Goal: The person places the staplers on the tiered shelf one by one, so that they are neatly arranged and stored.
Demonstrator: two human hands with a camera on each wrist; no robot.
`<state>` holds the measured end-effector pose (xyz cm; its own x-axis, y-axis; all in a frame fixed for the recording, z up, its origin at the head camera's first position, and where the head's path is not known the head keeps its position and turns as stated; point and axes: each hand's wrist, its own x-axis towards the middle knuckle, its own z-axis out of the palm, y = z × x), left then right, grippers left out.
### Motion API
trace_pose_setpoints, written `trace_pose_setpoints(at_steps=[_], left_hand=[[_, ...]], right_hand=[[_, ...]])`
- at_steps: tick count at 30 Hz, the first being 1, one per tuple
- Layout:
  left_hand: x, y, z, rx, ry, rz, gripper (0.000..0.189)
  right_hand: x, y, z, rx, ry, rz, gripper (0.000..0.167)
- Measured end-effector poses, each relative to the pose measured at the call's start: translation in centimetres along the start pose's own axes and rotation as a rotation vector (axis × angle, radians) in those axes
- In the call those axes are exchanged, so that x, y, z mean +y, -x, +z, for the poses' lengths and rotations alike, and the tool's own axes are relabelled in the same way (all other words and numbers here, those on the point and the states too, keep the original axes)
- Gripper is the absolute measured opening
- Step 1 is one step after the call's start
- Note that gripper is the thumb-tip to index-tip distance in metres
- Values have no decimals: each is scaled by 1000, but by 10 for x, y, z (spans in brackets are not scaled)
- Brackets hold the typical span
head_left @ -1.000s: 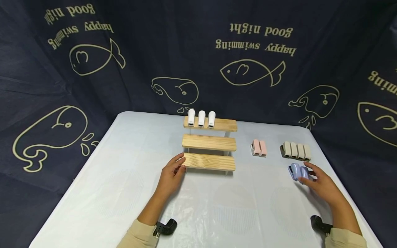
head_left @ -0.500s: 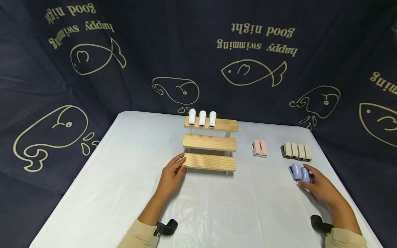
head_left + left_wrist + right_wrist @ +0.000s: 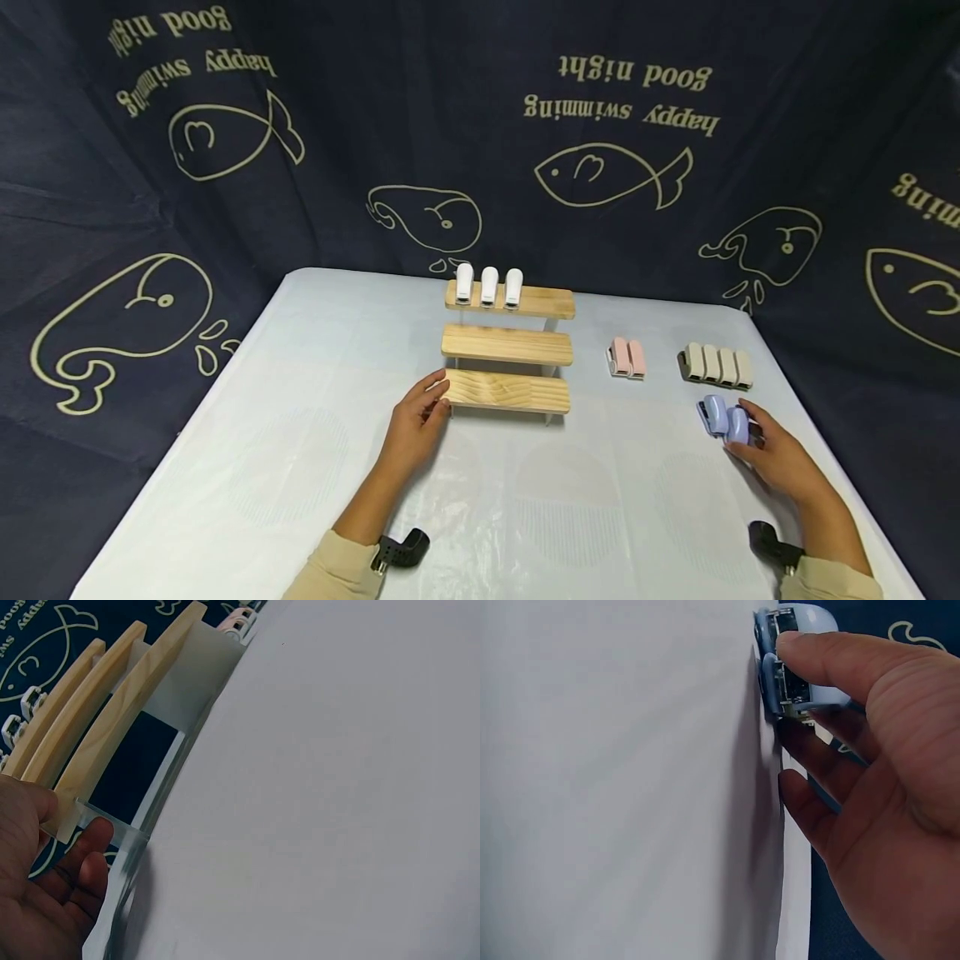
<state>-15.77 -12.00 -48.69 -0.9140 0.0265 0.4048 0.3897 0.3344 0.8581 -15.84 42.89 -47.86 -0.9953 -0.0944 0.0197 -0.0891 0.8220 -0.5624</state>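
A three-step wooden display shelf (image 3: 507, 344) stands at the table's middle. My left hand (image 3: 414, 421) holds the left end of its lowest board (image 3: 112, 727), thumb above and fingers at the clear side support. On the right, two small blue staplers sit side by side. My right hand (image 3: 782, 454) pinches the right-hand blue stapler (image 3: 738, 425) between thumb and fingers; in the right wrist view the thumb lies across its dark metal front. The other blue stapler (image 3: 715, 413) is close against it on the left. Three white staplers (image 3: 489, 286) stand on the top board.
Behind the blue staplers stands a row of several beige staplers (image 3: 718, 365). Two pink staplers (image 3: 628, 358) stand between that row and the shelf. A white cloth covers the table (image 3: 300, 350), and a dark printed curtain (image 3: 450, 108) hangs behind it.
The right thumb and fingers have shifted slightly on the right-hand blue stapler, which has slid a little toward me from the other. The left hand and shelf stay as they were.
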Motion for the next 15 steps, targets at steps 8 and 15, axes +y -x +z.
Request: trace_pose_setpoints(at_steps=[8,15], left_hand=[[2,0,0,-1,2,-3,33],[2,1,0,-1,2,-6,33]], right_hand=[[-3,0,1,1,-29,12,81],[-4,3,6,61,3,-21,73]])
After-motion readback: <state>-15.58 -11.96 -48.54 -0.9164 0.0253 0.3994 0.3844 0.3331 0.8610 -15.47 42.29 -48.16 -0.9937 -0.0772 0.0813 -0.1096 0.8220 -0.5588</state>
